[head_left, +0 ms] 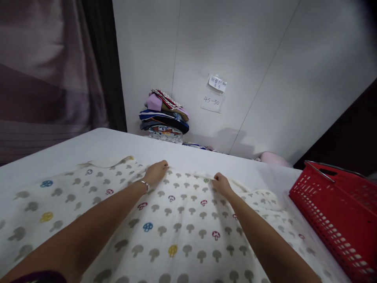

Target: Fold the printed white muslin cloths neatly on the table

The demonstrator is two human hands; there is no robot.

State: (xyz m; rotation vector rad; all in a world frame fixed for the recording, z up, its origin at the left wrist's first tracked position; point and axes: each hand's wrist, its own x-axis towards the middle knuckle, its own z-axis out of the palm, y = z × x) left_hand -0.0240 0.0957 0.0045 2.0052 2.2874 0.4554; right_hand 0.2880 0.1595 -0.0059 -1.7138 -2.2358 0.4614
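A white cloth printed with grey and coloured mushrooms lies spread over the table, running off the bottom of the view. My left hand, with a bracelet at its wrist, pinches the cloth's far edge left of centre. Farther right, my right hand has the same edge between thumb and fingers. Between both hands the edge is drawn fairly straight. To the left and right of them the cloth lies looser, with a curled flap at the far left and folds at the right.
A red plastic basket with a metal handle stands at the right. Folded fabrics are stacked against the white wall, which bears two paper labels. A pink object sits behind the white table. A curtain hangs at left.
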